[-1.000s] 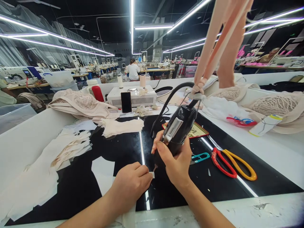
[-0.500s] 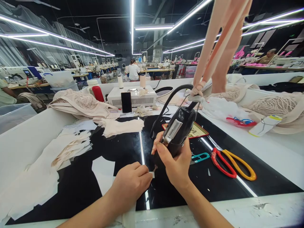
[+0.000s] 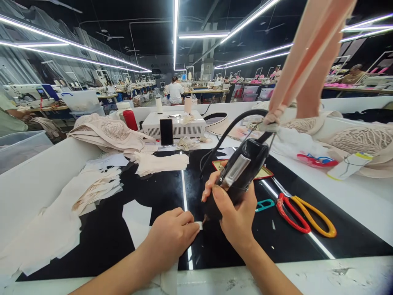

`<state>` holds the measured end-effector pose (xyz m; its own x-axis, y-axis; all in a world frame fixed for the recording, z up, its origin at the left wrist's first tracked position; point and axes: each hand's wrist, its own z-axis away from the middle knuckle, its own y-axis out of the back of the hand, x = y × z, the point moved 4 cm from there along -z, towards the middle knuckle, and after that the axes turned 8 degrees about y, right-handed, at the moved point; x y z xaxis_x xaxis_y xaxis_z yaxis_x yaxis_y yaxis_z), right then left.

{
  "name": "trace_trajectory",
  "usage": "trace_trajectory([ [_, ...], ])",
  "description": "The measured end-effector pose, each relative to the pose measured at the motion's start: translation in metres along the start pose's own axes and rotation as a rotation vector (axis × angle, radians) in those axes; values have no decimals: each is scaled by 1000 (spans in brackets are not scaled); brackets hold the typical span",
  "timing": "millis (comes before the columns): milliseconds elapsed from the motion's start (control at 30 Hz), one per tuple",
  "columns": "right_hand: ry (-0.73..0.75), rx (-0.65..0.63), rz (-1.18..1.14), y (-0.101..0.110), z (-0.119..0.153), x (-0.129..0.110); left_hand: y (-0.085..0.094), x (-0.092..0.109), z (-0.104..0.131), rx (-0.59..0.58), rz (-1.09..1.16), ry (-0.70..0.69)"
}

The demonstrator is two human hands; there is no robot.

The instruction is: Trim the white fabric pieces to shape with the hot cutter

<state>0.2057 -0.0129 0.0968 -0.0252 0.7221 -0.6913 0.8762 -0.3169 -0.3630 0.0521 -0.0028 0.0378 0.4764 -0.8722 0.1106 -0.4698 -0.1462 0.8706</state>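
Observation:
My right hand point(image 3: 235, 213) is wrapped round a black corded hand tool point(image 3: 242, 164) with a metal plate on its side. Its body leans to the right, and its thin tip points down beside my left fingertips. Peach fabric strips point(image 3: 302, 61) are tied to its upper end and run upward. My left hand point(image 3: 173, 233) rests low over the black board, fingers closed in a pinch. A small white fabric end point(image 3: 200, 225) sticks out from them, close to the tool's tip; I cannot tell whether the two touch. The rest of that piece is hidden under my hand.
On the black board point(image 3: 104, 229) lie pale fabric pieces point(image 3: 58, 217), a white piece point(image 3: 136, 219), red-and-yellow-handled scissors point(image 3: 307, 213) and teal thread snips point(image 3: 264, 205). Behind stand a phone point(image 3: 166, 132) and a white box point(image 3: 147, 125). Beige bras point(image 3: 107, 131) are heaped at the back left.
The tool and my right hand have shifted a little to the right and lean more that way. My left hand keeps its pinch. The whole view has shifted slightly.

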Motion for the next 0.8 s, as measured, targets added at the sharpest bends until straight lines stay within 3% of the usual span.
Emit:
trace_trajectory([
  [233,11,-22,42,-1,5,-2,-1,2,-1,29,-14,-13],
  [467,5,-13,17,0,5,1,1,-5,3,-13,27,13],
  [800,20,-64,-7,4,8,0,17,-15,22,34,-8,-14],
])
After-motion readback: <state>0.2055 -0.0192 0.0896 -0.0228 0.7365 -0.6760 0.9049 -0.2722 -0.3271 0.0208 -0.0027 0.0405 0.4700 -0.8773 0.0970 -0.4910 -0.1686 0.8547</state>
